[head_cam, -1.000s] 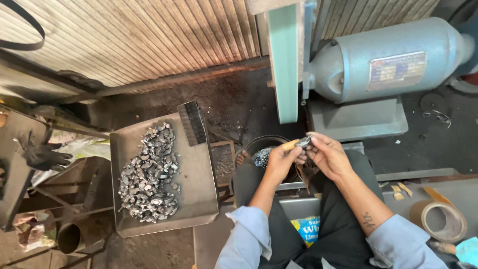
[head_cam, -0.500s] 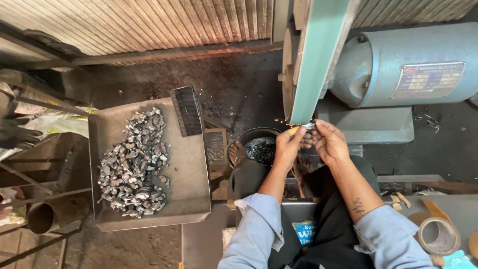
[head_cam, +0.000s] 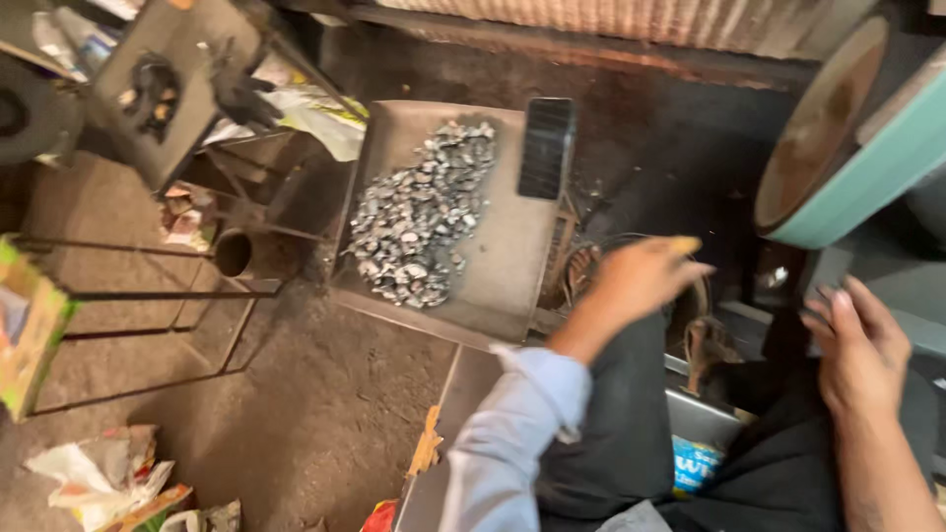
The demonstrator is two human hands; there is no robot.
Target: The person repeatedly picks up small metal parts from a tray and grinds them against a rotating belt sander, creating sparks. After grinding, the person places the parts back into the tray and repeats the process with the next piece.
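Sleeve: left arm in a pale blue long sleeve [head_cam: 512,433], cuff turned back loosely above the wrist, fabric creased.
Left hand [head_cam: 641,276]: bare, motion-blurred; a yellowish patch at the fingertips, cannot tell what it is.
Right hand [head_cam: 859,347]: bare, no glove; forearm bare, no sleeve showing on that side.
Lap: dark grey to black garment [head_cam: 631,443] over the legs, matte, folded at the knee.
Jewellery: no detail discernible on wrists or fingers owing to blur.

A blue printed package [head_cam: 696,461] is seen low between the knees. A green and yellow carton [head_cam: 30,335] is set at the left edge; crumpled wrappers [head_cam: 99,473] are strewn below.
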